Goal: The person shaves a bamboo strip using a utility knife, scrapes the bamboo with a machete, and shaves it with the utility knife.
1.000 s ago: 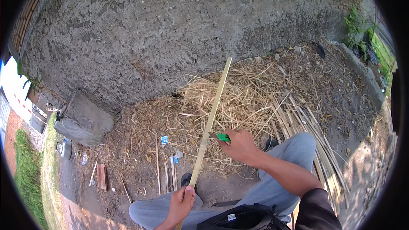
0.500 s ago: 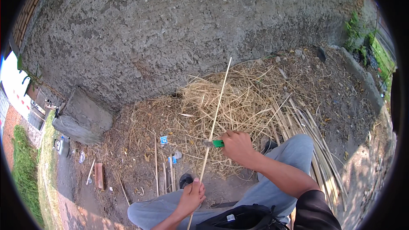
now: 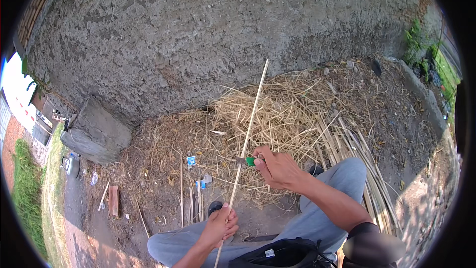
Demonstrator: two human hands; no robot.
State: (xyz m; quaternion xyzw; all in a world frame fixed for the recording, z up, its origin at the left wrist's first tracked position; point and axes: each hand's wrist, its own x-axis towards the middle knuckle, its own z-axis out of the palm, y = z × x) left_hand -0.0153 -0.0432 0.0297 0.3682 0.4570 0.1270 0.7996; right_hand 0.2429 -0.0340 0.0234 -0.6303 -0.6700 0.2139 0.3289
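Observation:
A long, thin, pale bamboo-like strip [image 3: 255, 106] slants up from my lap toward the wall. My left hand [image 3: 220, 227] closes its fingers around the lower part of it, above my left thigh. Higher up, my right hand [image 3: 278, 169] grips a green-handled knife [image 3: 251, 161]. Its short dark blade lies against the strip, roughly at mid-length. Most of the handle is hidden inside my fingers. Beyond both hands a heap of pale shavings [image 3: 272, 119] spreads over the ground.
A rough grey wall [image 3: 223, 30] stands close in front. Several long split strips [image 3: 369, 168] lie by my right knee. To the left are a concrete block [image 3: 99, 131], a brick [image 3: 114, 200] and blue packets [image 3: 191, 161]. A black bag [image 3: 275, 255] rests on my lap.
The strip has slid slightly forward, toward the wall. My right hand has turned a little, showing the thumb, and the knife blade sits slightly higher in view. My left hand has shifted slightly.

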